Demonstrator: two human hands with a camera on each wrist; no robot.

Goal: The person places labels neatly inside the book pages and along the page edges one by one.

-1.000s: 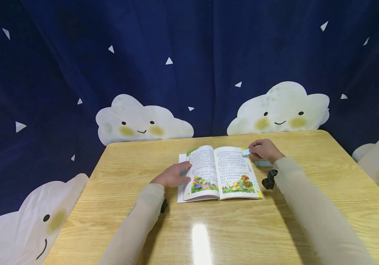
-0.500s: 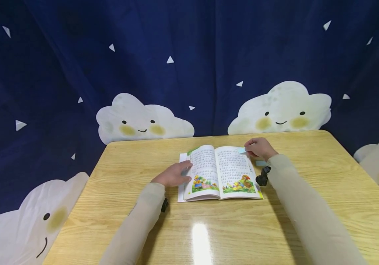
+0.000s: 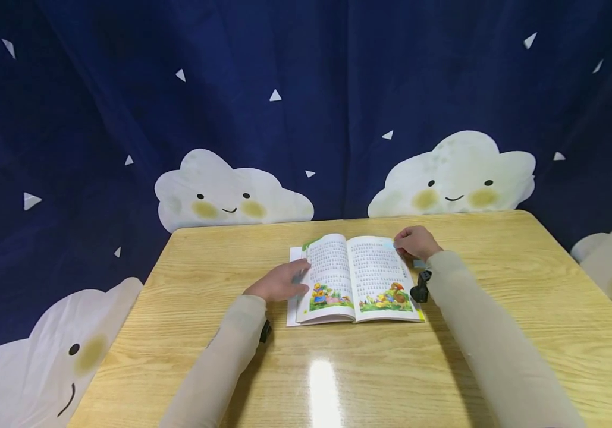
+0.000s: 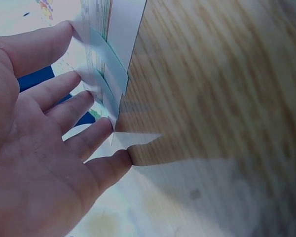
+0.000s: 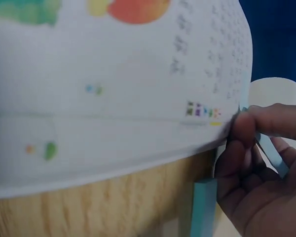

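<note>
An open picture book (image 3: 375,270) lies on the wooden table, printed text above colourful animal drawings. My left hand (image 3: 281,282) rests at the left page edge, fingers extended and fingertips against the pages. In the left wrist view, light blue sticky notes (image 4: 110,55) jut out from between the pages beside those fingertips. At the top right corner of the right page, my right hand (image 3: 417,242) pinches a light blue sticky note (image 3: 388,244) between thumb and index finger. The note overlaps the corner, and its other end (image 5: 273,154) shows behind the fingers in the right wrist view.
A light blue pad of sticky notes (image 5: 203,207) lies on the table just right of the book, partly behind my right wrist. Behind the table (image 3: 220,261) hangs a dark blue curtain (image 3: 306,107) with white triangles and smiling clouds.
My right hand has moved left with the sticky note, from beside the page to its top right corner. The left hand and the book have stayed in place.
</note>
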